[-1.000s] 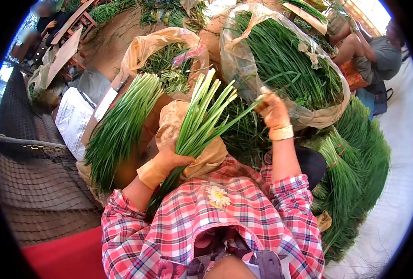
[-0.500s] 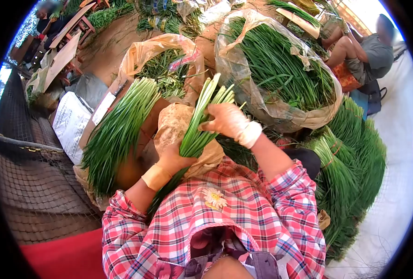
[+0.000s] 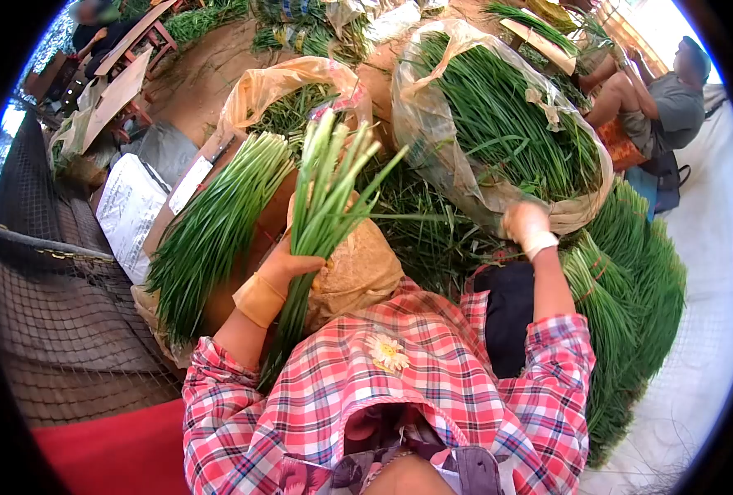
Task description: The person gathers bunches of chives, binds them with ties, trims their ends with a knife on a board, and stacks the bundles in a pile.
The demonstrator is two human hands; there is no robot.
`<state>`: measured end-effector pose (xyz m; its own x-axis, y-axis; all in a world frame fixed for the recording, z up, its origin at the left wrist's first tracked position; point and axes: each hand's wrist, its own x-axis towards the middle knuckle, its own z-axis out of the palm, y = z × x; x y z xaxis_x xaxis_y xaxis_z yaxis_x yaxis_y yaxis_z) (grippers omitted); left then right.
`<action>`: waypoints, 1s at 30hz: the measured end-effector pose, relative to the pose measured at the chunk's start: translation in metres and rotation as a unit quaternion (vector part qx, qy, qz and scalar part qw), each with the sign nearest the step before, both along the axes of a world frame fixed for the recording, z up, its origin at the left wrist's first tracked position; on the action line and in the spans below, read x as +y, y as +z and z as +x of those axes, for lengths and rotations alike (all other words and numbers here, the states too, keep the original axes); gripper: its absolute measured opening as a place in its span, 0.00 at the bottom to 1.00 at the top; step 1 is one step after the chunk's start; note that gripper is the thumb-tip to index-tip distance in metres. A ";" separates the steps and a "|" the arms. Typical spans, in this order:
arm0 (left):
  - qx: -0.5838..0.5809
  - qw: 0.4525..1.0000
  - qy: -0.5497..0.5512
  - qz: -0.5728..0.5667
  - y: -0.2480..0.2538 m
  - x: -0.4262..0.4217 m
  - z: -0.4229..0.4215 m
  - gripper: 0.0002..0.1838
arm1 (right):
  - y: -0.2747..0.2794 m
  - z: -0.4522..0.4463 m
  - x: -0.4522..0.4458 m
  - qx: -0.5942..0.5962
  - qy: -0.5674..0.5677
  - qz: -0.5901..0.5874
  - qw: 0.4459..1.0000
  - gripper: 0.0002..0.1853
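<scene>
My left hand is wrapped round a bunch of garlic chives, pale stem ends up and green leaves hanging toward my lap. My right hand, slightly blurred, is curled closed beside the large clear bag full of green leaves. What its fingers hold, if anything, is hidden. A single thin leaf stretches sideways from the bunch toward that hand. Left of the bunch, a larger pile of chives lies on a brown board. A brown, soil-marked covering lies over my knee.
An orange-tinted bag of trimmings stands ahead. A knife lies near the chive pile. Tied chive bundles are stacked at my right. Another person sits at far right. Black netting hangs at left.
My right hand has left the bunch and moved right, to the big bag's near edge. The bunch in my left hand has shifted left and stands more upright, its stems fanned.
</scene>
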<state>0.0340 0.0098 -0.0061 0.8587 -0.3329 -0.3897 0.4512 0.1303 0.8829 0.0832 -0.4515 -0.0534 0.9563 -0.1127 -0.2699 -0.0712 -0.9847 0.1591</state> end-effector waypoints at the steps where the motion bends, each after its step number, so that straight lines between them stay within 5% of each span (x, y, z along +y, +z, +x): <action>1: 0.038 0.999 0.016 -0.007 0.009 0.003 0.002 0.26 | 0.002 -0.018 0.007 0.025 -0.018 -0.022 0.999 0.10; 4: 0.016 0.997 0.052 -0.052 0.027 0.009 0.003 0.20 | -0.019 -0.025 0.023 0.171 -0.075 -0.001 0.982 0.19; 8: 0.007 0.996 0.034 -0.084 0.041 0.001 0.008 0.17 | -0.001 -0.011 0.078 0.105 0.075 0.292 0.948 0.31; 9: 0.012 0.995 0.017 -0.097 0.041 -0.003 0.009 0.17 | 0.024 -0.015 0.102 0.195 -0.074 0.590 0.780 0.32; 11: 0.026 0.995 -0.010 -0.091 0.044 -0.012 0.010 0.19 | 0.028 -0.013 0.137 0.220 -0.142 0.764 0.590 0.37; 13: 0.044 0.994 -0.027 -0.095 0.045 -0.022 0.007 0.21 | 0.016 -0.004 0.161 0.169 -0.112 0.866 0.458 0.48; 15: 0.063 0.991 -0.061 -0.097 0.044 -0.028 0.008 0.24 | 0.014 0.014 0.175 0.127 -0.086 0.930 0.334 0.48; 17: -0.020 0.998 -0.046 -0.041 0.041 -0.040 0.010 0.25 | 0.030 0.020 0.184 0.095 -0.074 0.960 0.254 0.42; 18: 0.022 0.995 -0.094 -0.035 0.039 -0.036 0.013 0.27 | 0.038 0.023 0.191 0.071 -0.091 0.968 0.222 0.31; 19: 0.022 0.994 -0.098 -0.036 0.037 -0.039 0.014 0.27 | 0.041 0.026 0.193 0.044 -0.097 0.968 0.229 0.22; 23: 0.018 0.997 -0.053 -0.047 0.032 -0.056 0.014 0.28 | 0.050 0.016 0.216 0.008 -0.196 0.940 0.279 0.18; 27: 0.015 0.994 -0.099 -0.046 0.020 -0.066 0.021 0.31 | 0.041 0.010 0.224 0.021 -0.232 0.946 0.226 0.19; 29: -0.125 0.989 -0.071 -0.013 0.015 -0.076 0.016 0.32 | 0.053 0.011 0.212 0.039 -0.277 0.951 0.129 0.20; 30: -0.093 0.991 -0.097 -0.008 0.018 -0.077 0.014 0.35 | 0.047 0.014 0.208 0.052 -0.281 0.948 0.138 0.24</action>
<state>0.0477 -0.0670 0.0120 0.8344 -0.5038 -0.2235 0.2978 0.0710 0.9520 0.0973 -0.2437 -0.0067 0.9203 0.2056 -0.3328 -0.3150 0.8939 -0.3190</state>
